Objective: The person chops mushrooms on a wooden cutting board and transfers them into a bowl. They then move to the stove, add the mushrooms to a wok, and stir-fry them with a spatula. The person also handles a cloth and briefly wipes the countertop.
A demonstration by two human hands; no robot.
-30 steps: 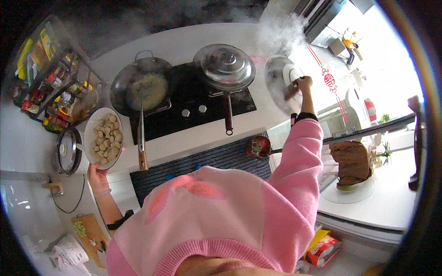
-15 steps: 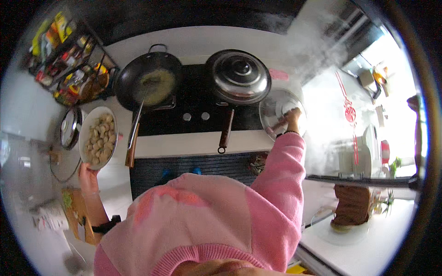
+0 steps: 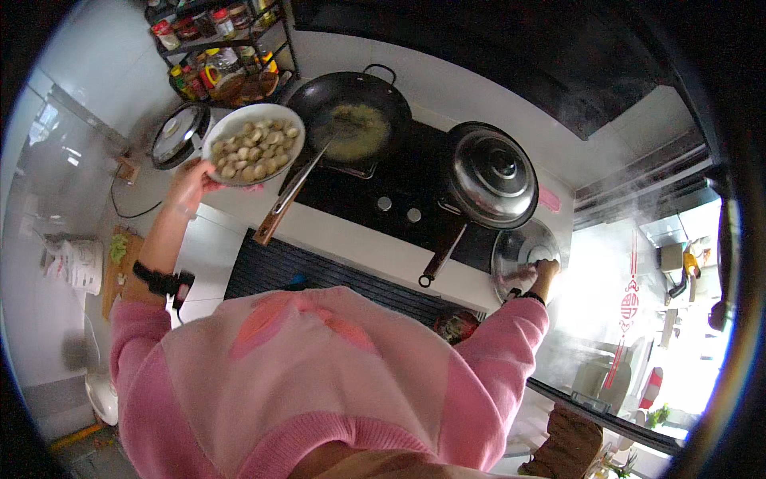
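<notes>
My left hand (image 3: 191,182) grips the rim of a white plate (image 3: 233,113) piled with small pale round pieces (image 3: 254,150), held at the lower left of a black wok (image 3: 309,100). The wok contains pale yellowish oil or liquid, and a long-handled spatula (image 3: 275,212) leans out over its front. At the right, my right hand (image 3: 545,268) has its fingers closed on the middle of a glass lid (image 3: 515,239) beside the stove. Between lid and wok, a long-handled pan (image 3: 435,263) sits on the black cooktop (image 3: 396,236) under a domed steel lid (image 3: 488,176).
A black spice rack (image 3: 247,36) stands behind a small lidded appliance (image 3: 171,136). A cutting board with greens (image 3: 118,247) lies lower left. At right are a steamy glass pane (image 3: 594,295) and a red pan (image 3: 455,323). A dark mat (image 3: 263,263) lies below the counter.
My left hand has raised the plate toward the wok. My right hand's glass lid has come down from a tilted position to lower beside the covered pan. The whole view has shifted, with less steam around the lid.
</notes>
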